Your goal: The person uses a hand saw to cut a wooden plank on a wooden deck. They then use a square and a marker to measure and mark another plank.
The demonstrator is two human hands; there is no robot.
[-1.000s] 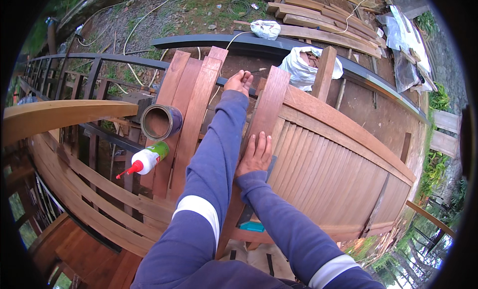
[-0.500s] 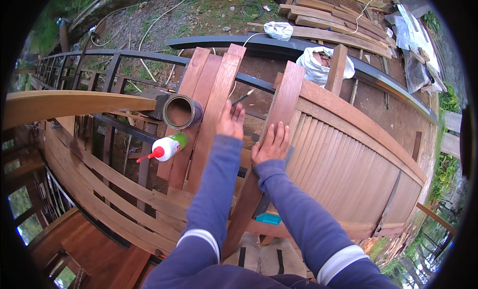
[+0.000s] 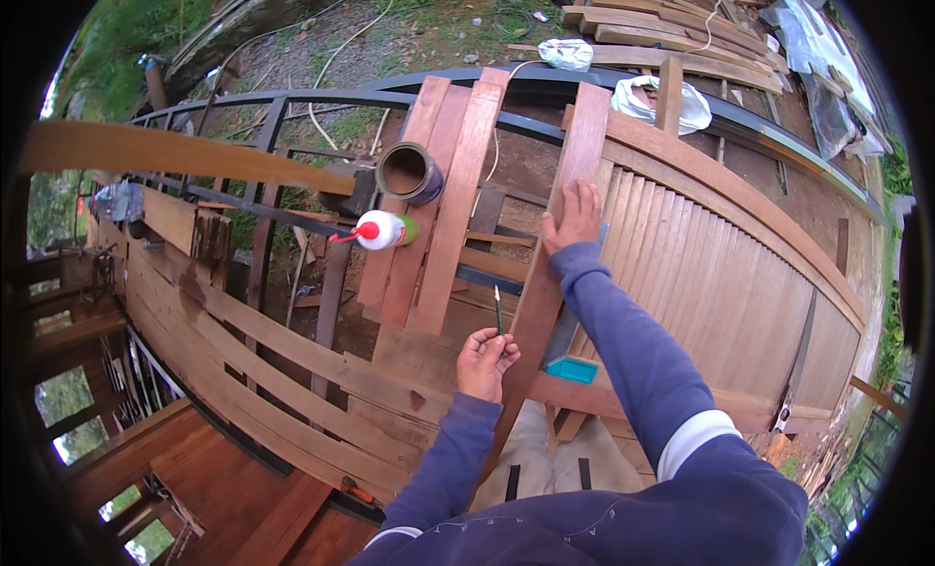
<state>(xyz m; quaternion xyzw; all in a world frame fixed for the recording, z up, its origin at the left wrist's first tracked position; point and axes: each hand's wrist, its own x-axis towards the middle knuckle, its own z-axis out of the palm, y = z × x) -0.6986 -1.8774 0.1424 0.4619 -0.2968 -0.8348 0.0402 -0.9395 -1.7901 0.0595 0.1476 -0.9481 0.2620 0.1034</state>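
Note:
My left hand (image 3: 486, 364) is closed around a dark pencil (image 3: 499, 311), its pale tip pointing away from me, just left of a long reddish wooden board (image 3: 573, 147). Lying with its fingers stretched out on that board is my right hand (image 3: 575, 217). The board runs along the left side of a louvred wooden panel (image 3: 682, 264). A try square with a teal handle (image 3: 572, 370) lies by the near end of the board; my right sleeve is close to its grey blade.
Several loose boards (image 3: 477, 167) lie to the left, bearing an open tin (image 3: 409, 172) and a white glue bottle (image 3: 382, 231) with a red nozzle. A curved wooden beam (image 3: 185, 157) juts in from the left. Stacked timber (image 3: 672, 40) lies at the far right.
My left hand has come back toward me with the pencil, from beside the far part of the loose boards. My right hand stays on the long board. The view has shifted.

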